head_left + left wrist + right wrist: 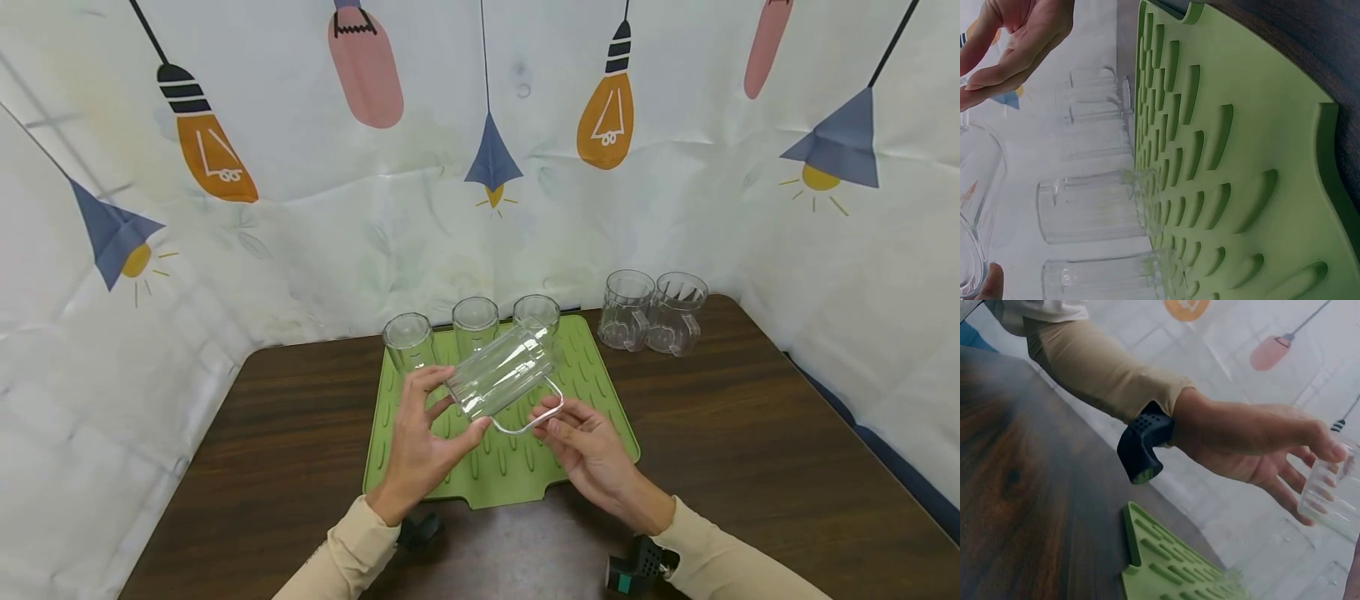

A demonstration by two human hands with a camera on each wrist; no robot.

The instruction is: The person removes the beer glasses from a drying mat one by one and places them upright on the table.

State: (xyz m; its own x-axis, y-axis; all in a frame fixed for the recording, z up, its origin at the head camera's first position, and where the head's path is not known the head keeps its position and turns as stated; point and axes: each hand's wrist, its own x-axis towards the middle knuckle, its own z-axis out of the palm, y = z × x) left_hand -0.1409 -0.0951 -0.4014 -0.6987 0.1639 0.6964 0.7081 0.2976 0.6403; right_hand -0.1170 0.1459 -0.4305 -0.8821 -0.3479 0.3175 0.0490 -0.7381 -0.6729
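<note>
- Mat (498,490) on desk (292,442), before me.
- Three glasses (475,323) along mat's rear.
- Two mugs (624,321) on desk, right of mat.
- Held mug (501,375) above mat, between my fingers (425,379).

The light in here falls bright and fairly even on the pale cloth (420,192), with a greyish sheen on the desk (495,550) at bottom centre and small glints along the tilted mug (501,375); both wrist views look dimmer, softer, the glasses (1091,209) hazy.
</note>
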